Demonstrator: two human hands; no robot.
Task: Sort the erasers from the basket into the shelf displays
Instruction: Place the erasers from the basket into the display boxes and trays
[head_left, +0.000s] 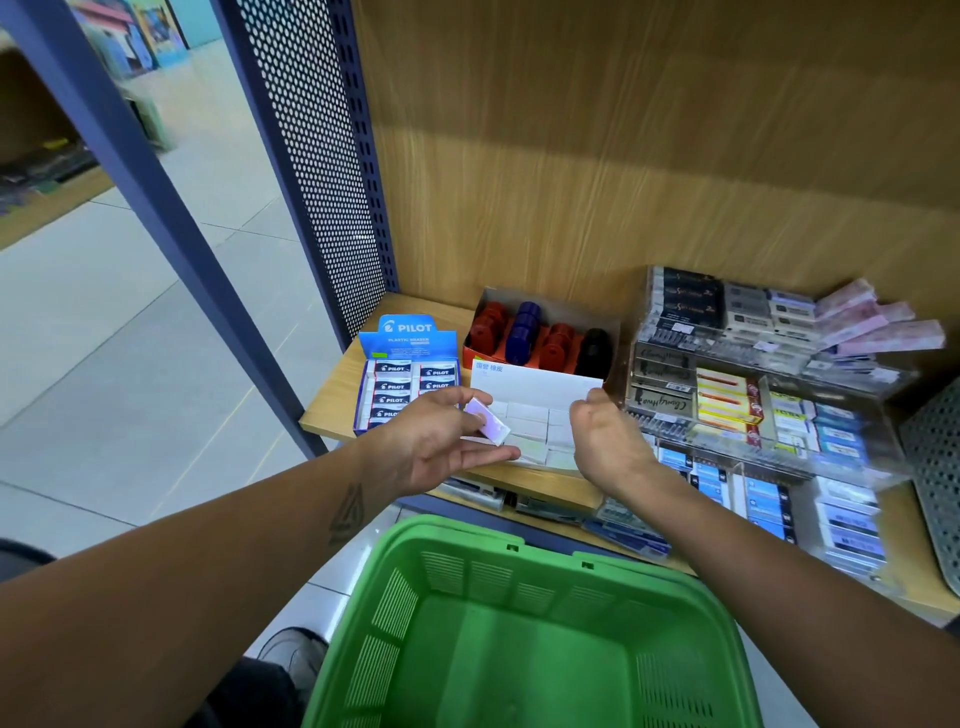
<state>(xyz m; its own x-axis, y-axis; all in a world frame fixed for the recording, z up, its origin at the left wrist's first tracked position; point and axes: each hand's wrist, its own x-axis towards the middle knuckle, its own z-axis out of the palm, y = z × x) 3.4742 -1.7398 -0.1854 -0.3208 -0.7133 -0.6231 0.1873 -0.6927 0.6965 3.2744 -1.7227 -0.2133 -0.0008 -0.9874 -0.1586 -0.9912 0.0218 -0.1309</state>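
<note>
Item, far left of shelf (332, 410): blue Pilot eraser box (408, 382), rows nearly full. Item: left hand (441, 447), palm up, thumb and fingers pinching one small wrapped eraser (488, 426), pale lilac; its long axis slants from upper left to lower right. Item, directly right of that eraser and touching or nearly so: white display box (535, 415) of white erasers, lid flap raised. The left hand is nearer the vacant near-left corner, so the eraser would need only a short travel rightward and down. Item: right hand (605, 441), fingers curled at the box's right edge, apparently steadying it; contact unclear. Item, below: green basket (519, 561), visible interior bare.
</note>
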